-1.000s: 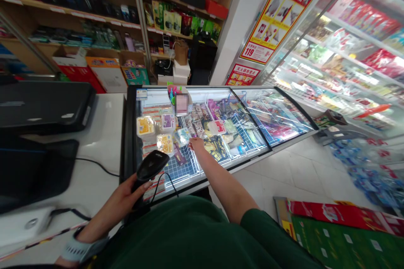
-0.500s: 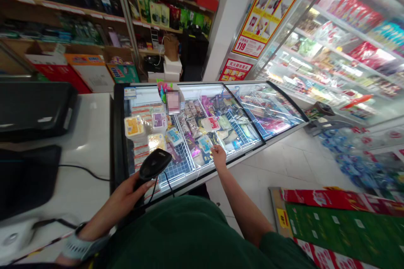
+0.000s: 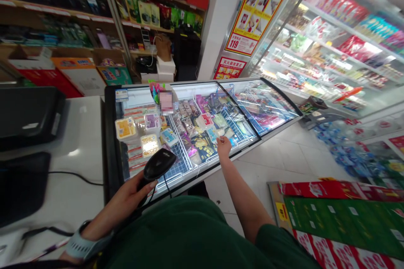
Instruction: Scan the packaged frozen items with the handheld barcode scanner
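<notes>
My left hand point(image 3: 134, 193) is wrapped around the handle of a black barcode scanner point(image 3: 160, 164), its head angled over the freezer's near edge. A plastic tub with a blue label point(image 3: 212, 134) is pinched at its edge by my right hand point(image 3: 224, 147), above the freezer glass. Other tubs sit on the glass to the left: an orange-yellow one point(image 3: 125, 128), a purple-labelled one point(image 3: 152, 122), a pale yellow one point(image 3: 149, 145) and a blue-labelled one point(image 3: 169, 137). A red-labelled tub point(image 3: 205, 121) lies just behind the held tub.
The chest freezer point(image 3: 109, 134) with wire baskets and packets stretches ahead. At left is a white counter point(image 3: 78, 134) with black equipment point(image 3: 28, 113). Red and green cartons point(image 3: 334, 218) stand at lower right, near bottled water packs point(image 3: 334, 143). The scanner's cable point(image 3: 167, 187) hangs down.
My right hand has moved the blue-labelled tub to the right and away from me over the glass. The scanner has shifted slightly right in my left hand. The whole view has swung a little.
</notes>
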A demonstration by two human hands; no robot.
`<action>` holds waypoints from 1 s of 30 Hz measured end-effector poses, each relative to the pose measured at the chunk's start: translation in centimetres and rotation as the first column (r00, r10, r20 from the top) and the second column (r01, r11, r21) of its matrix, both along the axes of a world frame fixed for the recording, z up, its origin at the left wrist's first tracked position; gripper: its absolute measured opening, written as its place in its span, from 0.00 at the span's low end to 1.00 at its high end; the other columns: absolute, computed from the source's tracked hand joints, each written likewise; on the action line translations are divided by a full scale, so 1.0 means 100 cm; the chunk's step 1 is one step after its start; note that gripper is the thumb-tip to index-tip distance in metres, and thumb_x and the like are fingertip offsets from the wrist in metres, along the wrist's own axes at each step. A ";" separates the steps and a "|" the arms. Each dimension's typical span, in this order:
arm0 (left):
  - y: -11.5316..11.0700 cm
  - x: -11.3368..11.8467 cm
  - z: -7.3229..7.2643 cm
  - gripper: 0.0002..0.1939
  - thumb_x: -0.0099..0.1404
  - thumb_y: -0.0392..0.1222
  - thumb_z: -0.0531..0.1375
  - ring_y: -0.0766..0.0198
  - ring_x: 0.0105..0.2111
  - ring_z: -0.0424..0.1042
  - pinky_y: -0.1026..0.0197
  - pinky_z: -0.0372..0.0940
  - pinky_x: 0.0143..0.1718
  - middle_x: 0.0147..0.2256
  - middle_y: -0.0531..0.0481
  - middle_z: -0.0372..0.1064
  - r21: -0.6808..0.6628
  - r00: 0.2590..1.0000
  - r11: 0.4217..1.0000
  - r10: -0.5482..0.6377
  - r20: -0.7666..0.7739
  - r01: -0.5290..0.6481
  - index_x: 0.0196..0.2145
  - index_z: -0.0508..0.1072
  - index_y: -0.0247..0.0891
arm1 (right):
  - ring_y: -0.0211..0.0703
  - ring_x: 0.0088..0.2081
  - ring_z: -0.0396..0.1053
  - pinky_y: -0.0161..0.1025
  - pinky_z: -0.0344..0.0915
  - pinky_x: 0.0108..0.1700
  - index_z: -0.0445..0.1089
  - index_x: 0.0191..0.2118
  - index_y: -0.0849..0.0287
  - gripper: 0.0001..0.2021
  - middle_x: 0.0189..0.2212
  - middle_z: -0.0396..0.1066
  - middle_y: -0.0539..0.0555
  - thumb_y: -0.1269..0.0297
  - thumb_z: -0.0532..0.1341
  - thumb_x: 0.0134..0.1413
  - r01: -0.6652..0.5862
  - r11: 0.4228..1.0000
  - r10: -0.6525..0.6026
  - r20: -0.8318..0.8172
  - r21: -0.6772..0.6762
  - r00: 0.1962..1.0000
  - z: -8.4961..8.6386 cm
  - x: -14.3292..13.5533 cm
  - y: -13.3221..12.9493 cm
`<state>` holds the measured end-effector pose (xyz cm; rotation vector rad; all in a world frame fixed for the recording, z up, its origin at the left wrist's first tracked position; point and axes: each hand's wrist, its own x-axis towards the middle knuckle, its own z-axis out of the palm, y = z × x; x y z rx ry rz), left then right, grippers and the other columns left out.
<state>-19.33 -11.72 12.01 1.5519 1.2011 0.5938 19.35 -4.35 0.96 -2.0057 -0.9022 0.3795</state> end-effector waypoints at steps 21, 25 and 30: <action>0.009 0.017 0.007 0.29 0.63 0.54 0.60 0.50 0.59 0.65 0.51 0.56 0.62 0.58 0.45 0.68 0.089 0.986 0.982 -0.166 -0.015 0.166 0.58 0.67 0.40 | 0.44 0.31 0.74 0.40 0.70 0.38 0.75 0.43 0.60 0.20 0.31 0.77 0.53 0.51 0.60 0.49 -0.154 0.986 0.163 -0.205 0.057 0.965 0.034 -0.024 -0.024; 0.006 0.024 0.012 0.27 0.63 0.55 0.59 0.49 0.56 0.68 0.51 0.61 0.59 0.55 0.45 0.71 0.064 0.984 0.982 -0.174 -0.027 0.176 0.56 0.70 0.40 | 0.43 0.32 0.73 0.40 0.70 0.38 0.75 0.41 0.60 0.19 0.32 0.77 0.53 0.52 0.61 0.49 -0.201 0.974 0.220 -0.217 0.109 0.951 0.044 -0.034 -0.021; 0.002 0.025 0.013 0.26 0.62 0.57 0.59 0.47 0.56 0.68 0.49 0.62 0.58 0.53 0.43 0.72 0.046 0.985 0.985 -0.161 -0.055 0.163 0.52 0.72 0.37 | 0.44 0.34 0.73 0.40 0.70 0.40 0.74 0.41 0.60 0.18 0.33 0.76 0.53 0.53 0.62 0.49 -0.213 0.966 0.242 -0.224 0.144 0.944 0.053 -0.043 -0.020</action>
